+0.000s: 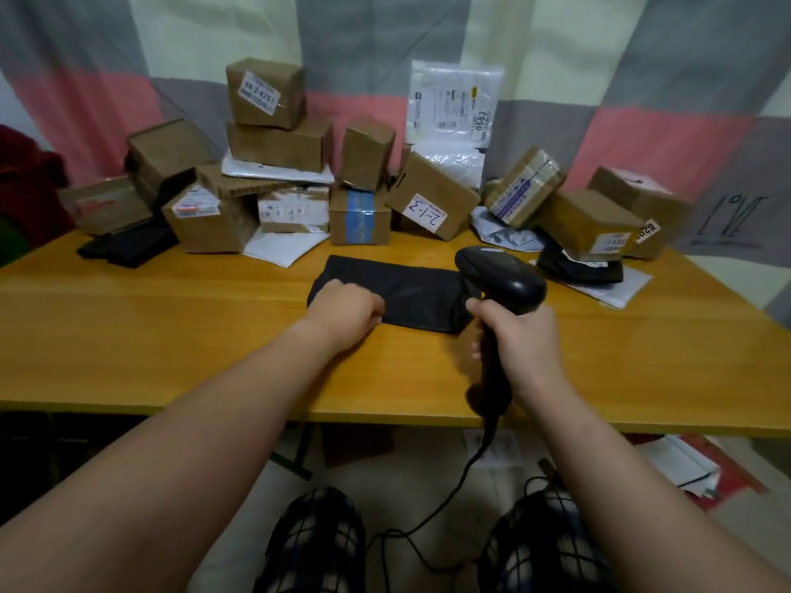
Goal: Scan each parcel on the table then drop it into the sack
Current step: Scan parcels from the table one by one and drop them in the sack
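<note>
A flat black soft parcel lies on the wooden table in front of me. My left hand grips its left end, fingers curled over the near edge. My right hand holds the handle of a black barcode scanner, whose head hovers over the parcel's right end. The scanner's cable hangs down past the table edge to the floor. No label shows on the parcel's upper face. The sack is not in view.
Several cardboard boxes and white mailer bags are piled along the table's back edge against a curtain. Black bags lie at the left and right. White parcels and a red thing lie on the floor at right.
</note>
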